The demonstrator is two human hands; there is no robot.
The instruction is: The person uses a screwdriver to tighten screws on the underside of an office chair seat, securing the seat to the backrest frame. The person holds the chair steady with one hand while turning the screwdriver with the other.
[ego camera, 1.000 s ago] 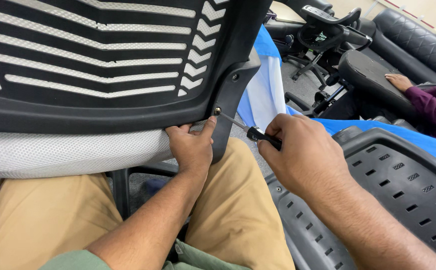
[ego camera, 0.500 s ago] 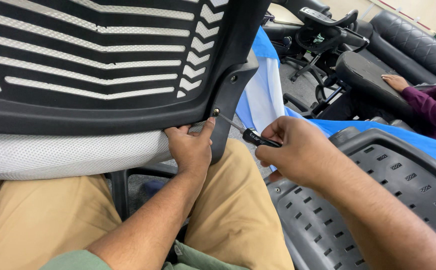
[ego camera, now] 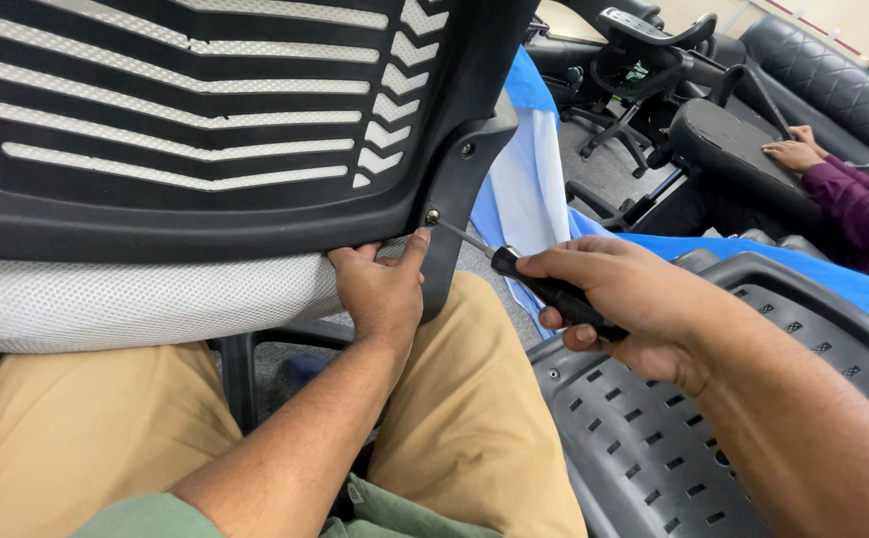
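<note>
A black slatted chair back (ego camera: 205, 120) with a white mesh seat (ego camera: 125, 299) rests over my lap. My left hand (ego camera: 379, 289) grips the lower edge of the frame, thumb up against the black side bracket (ego camera: 459, 199). My right hand (ego camera: 623, 299) holds a black-handled screwdriver (ego camera: 544, 289). Its thin shaft runs up-left, and the tip sits in a screw (ego camera: 432, 215) low on the bracket. A second screw (ego camera: 466, 149) shows higher on the same bracket.
A grey perforated chair shell (ego camera: 693, 438) lies under my right forearm. Blue cloth (ego camera: 524, 169) hangs behind the bracket. Black chair bases and armrests (ego camera: 653, 40) stand at the back. Another person's hand (ego camera: 793, 154) in a maroon sleeve rests on a black pad at right.
My right hand has shifted slightly and turned on the screwdriver handle, with the tip staying at the lower screw. My left hand keeps the same grip on the frame.
</note>
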